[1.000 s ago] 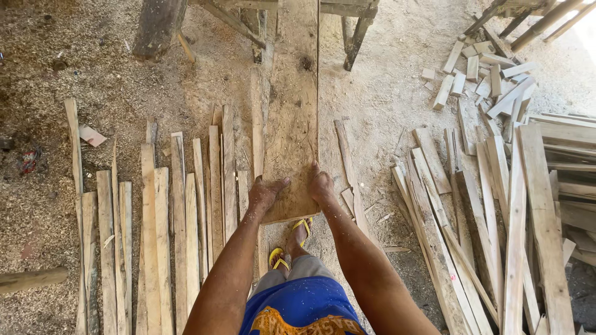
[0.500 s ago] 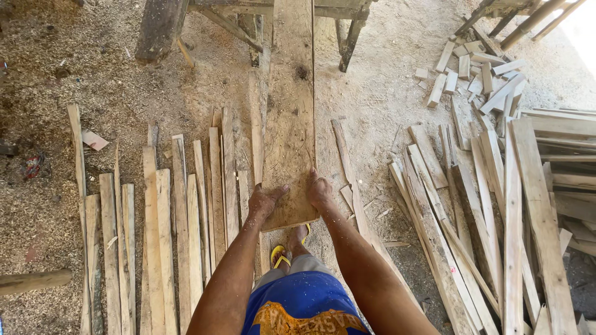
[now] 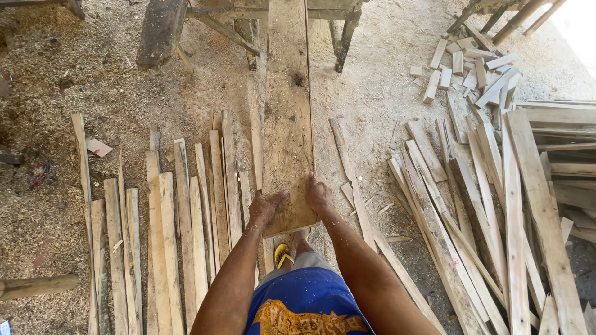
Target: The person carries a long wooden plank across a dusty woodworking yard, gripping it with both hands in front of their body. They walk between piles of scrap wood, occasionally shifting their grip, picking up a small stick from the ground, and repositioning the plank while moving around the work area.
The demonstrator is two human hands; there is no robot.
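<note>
A long, wide wooden plank (image 3: 287, 124) runs from my waist away to a wooden bench (image 3: 248, 12) at the top of the view. My left hand (image 3: 266, 206) grips the plank's near left corner, thumb on top. My right hand (image 3: 318, 193) grips the near right edge. The plank's near end is held up above the ground, over my foot in a yellow sandal (image 3: 283, 254). A dark knot shows partway along the plank.
Thin wooden slats (image 3: 167, 217) lie in a row on the sawdust floor to the left. A heap of longer boards (image 3: 509, 205) and short offcuts (image 3: 465, 68) lies to the right. A round pole (image 3: 37, 285) lies at the lower left.
The plank has slid away from me towards the bench, and both hands have gone forward with it, still gripping its near end.
</note>
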